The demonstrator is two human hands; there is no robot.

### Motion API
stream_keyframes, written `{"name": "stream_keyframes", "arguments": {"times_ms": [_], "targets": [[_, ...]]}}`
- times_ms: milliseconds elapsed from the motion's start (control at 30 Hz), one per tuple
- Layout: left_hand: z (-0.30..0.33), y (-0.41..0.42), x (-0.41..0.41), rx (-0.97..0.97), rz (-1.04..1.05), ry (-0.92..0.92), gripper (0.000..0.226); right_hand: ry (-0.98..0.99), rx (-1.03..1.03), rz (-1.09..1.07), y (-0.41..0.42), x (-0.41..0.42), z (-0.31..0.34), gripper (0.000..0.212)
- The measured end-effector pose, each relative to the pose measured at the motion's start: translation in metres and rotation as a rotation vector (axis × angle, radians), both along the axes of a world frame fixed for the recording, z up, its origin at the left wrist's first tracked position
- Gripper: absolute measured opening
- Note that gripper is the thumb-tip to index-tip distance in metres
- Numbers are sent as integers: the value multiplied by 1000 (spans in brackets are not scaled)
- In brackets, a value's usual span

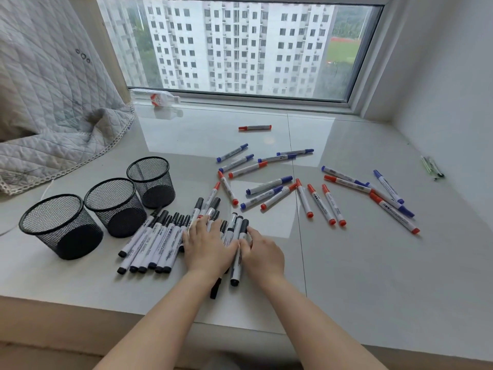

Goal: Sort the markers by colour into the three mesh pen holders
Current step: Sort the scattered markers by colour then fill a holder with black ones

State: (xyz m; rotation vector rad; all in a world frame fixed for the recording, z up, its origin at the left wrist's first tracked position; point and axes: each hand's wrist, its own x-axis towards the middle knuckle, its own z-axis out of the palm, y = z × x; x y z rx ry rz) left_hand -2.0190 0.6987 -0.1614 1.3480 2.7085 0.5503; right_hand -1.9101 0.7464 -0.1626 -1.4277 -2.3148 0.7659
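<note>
A quilted blanket (53, 102) lies left, a plastic bottle (160, 98) beside the window (240, 46)

Both bare forearms reach forward side by side. The left hand (206, 243) lies palm-down, fingers (200, 223) straight. The right hand (262, 253) curls its fingers inward

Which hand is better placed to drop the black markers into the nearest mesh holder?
Probably the left hand. It rests on the black markers on the side toward the three mesh pen holders; the right hand would have to cross over it.
</note>
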Motion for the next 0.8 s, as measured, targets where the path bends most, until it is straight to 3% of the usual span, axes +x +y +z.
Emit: {"name": "stream_keyframes", "arguments": {"times_ms": [567, 800], "targets": [[0, 12, -30, -76, 2, 11, 69, 36, -54, 97, 8, -19, -1, 48], [17, 26, -49, 221, 58, -74, 42, 115, 24, 74, 6, -29, -1, 52]]}}
